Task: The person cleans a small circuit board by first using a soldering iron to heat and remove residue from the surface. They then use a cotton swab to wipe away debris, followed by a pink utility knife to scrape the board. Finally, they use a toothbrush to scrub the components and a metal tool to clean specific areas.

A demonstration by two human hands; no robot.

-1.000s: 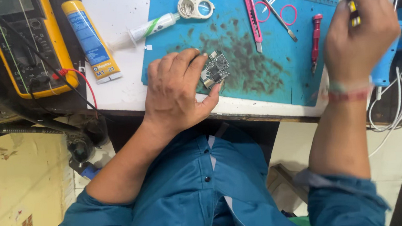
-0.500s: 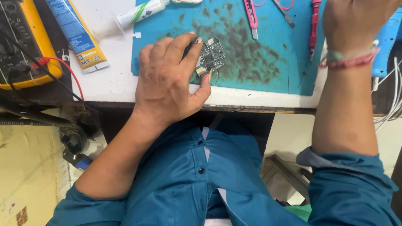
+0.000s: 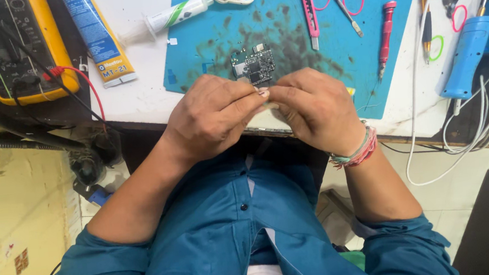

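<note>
White bench, blue mat (image 3: 201, 36): circuit board (image 3: 255, 67) lies free; left hand (image 3: 211, 117) and right hand (image 3: 318, 108) pinch fingertips together, contents hidden.

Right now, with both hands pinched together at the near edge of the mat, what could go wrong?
1. The circuit board lies loose just beyond the fingertips; a flick of the left hand or right hand could knock it.
2. The hands meet at the edge of the blue mat, by the table edge; whatever small part they may be pinching cannot be seen, and could drop off if released.
3. Dark residue on the mat around the board might foul it.
</note>
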